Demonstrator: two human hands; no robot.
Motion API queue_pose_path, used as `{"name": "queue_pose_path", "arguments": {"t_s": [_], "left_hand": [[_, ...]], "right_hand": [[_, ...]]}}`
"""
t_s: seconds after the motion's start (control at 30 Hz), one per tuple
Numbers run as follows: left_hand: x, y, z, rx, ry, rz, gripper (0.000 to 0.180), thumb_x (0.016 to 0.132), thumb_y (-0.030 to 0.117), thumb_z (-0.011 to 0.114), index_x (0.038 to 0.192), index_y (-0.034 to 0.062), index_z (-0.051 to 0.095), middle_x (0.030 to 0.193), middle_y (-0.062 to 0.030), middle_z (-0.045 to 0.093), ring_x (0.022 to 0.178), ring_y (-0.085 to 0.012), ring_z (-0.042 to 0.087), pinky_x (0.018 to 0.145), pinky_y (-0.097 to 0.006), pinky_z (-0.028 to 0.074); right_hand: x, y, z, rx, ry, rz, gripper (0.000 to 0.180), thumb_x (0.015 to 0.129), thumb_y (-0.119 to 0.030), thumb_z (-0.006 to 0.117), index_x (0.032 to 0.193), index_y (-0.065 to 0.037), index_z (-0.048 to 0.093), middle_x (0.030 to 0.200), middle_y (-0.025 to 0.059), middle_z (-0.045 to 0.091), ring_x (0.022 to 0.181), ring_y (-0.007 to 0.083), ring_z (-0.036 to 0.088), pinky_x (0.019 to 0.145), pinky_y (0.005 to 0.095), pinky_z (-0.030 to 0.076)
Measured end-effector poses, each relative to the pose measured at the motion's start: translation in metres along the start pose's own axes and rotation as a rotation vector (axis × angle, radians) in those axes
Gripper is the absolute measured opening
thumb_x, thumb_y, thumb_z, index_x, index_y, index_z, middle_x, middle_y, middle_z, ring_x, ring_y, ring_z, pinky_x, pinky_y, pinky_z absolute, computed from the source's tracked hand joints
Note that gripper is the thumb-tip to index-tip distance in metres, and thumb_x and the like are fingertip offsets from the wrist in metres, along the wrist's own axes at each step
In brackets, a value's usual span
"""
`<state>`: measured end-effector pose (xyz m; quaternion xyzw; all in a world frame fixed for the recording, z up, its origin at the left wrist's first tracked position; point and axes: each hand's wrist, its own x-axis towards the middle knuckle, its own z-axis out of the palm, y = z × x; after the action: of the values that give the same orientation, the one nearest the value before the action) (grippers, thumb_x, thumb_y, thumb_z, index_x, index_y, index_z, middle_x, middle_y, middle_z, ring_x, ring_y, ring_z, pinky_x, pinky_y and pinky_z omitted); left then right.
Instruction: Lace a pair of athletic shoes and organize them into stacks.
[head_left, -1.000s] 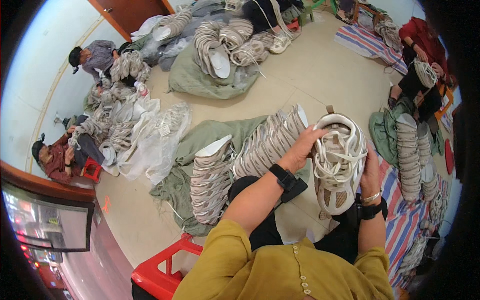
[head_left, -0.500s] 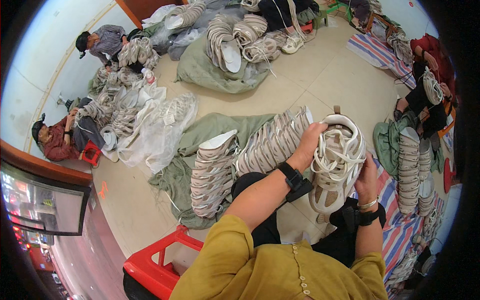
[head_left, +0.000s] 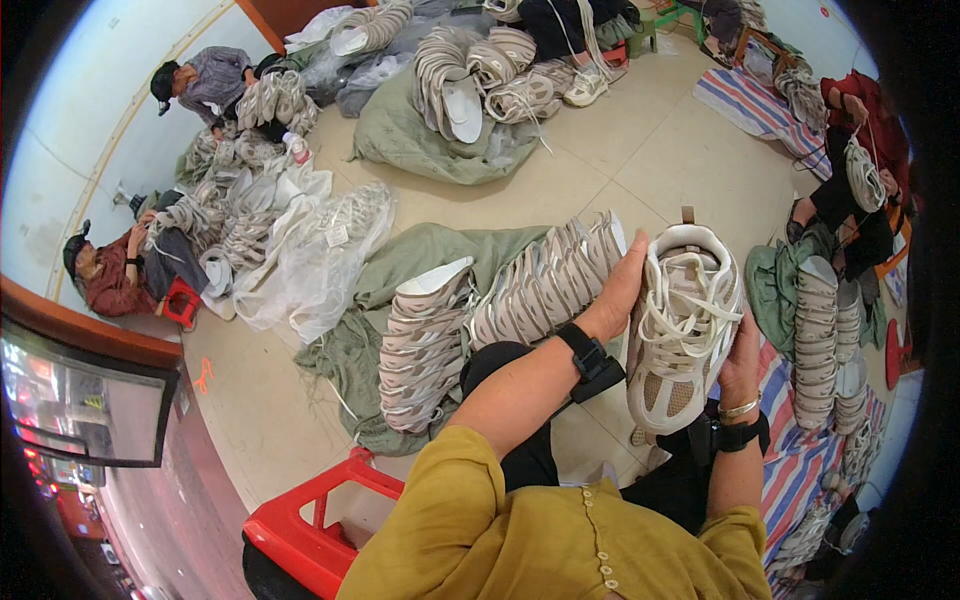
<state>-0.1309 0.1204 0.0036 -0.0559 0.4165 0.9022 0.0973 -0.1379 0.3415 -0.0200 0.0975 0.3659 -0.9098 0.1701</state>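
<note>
I hold a white and beige sneaker (head_left: 683,320) with loose white laces upright in front of me, toe end down. My left hand (head_left: 618,292) grips its left side, fingers along the upper. My right hand (head_left: 741,362) clasps its right side from below. Both wrists wear black bands, the right also a thin bracelet. A long curved row of matching shoes (head_left: 500,310) lies on a green cloth (head_left: 420,250) just left of my left hand.
A red plastic stool (head_left: 315,520) stands under me at the lower left. Another stack of shoes (head_left: 825,330) lies on a striped mat at right. Several people sit on the floor among shoe piles at the left and top right. A clear plastic bag (head_left: 315,255) lies by the cloth.
The sneaker and both hands have stayed together, with the shoe turned slightly and held a little higher. The view has shifted a bit.
</note>
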Motion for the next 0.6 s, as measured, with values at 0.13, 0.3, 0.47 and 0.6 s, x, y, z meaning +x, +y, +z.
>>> {"name": "queue_pose_path", "arguments": {"t_s": [0.13, 0.3, 0.47, 0.6], "left_hand": [[-0.001, -0.001, 0.003, -0.139, -0.011, -0.111, 0.064, 0.094, 0.055, 0.034, 0.128, 0.0017, 0.047, 0.121, -0.0112, 0.056, 0.104, -0.0183, 0.057, 0.093, -0.032, 0.045], [0.003, -0.010, -0.003, -0.031, 0.001, -0.053, 0.060, 0.096, 0.050, 0.033, 0.119, -0.0018, 0.054, 0.115, -0.0129, 0.058, 0.106, -0.0189, 0.053, 0.094, -0.029, 0.040], [0.018, -0.027, -0.011, 0.091, 0.182, 0.116, 0.057, 0.095, 0.046, 0.036, 0.105, -0.0047, 0.059, 0.104, -0.0155, 0.060, 0.096, -0.0186, 0.054, 0.087, -0.029, 0.041], [0.014, -0.007, -0.005, 0.000, 0.082, 0.066, 0.056, 0.095, 0.047, 0.037, 0.100, -0.0042, 0.059, 0.095, -0.0121, 0.061, 0.085, -0.0178, 0.055, 0.080, -0.030, 0.043]], "right_hand": [[-0.011, -0.002, 0.004, 0.029, -0.018, 0.059, 0.034, 0.094, -0.021, 0.043, 0.117, 0.000, 0.056, 0.111, 0.0123, 0.063, 0.098, 0.0221, 0.062, 0.086, 0.0352, 0.051], [-0.034, 0.002, 0.026, -0.567, -0.089, -0.297, 0.034, 0.094, -0.020, 0.043, 0.119, 0.001, 0.055, 0.112, 0.0135, 0.061, 0.096, 0.0211, 0.062, 0.083, 0.0363, 0.053], [-0.033, 0.007, 0.005, -1.296, -0.128, -0.739, 0.037, 0.085, -0.007, 0.059, 0.120, 0.002, 0.051, 0.113, 0.0114, 0.058, 0.100, 0.0167, 0.056, 0.090, 0.0288, 0.044], [-0.022, 0.001, 0.013, -0.782, -0.069, -0.230, 0.044, 0.077, -0.004, 0.067, 0.118, 0.003, 0.052, 0.112, 0.0085, 0.059, 0.098, 0.0152, 0.056, 0.088, 0.0277, 0.045]]}}
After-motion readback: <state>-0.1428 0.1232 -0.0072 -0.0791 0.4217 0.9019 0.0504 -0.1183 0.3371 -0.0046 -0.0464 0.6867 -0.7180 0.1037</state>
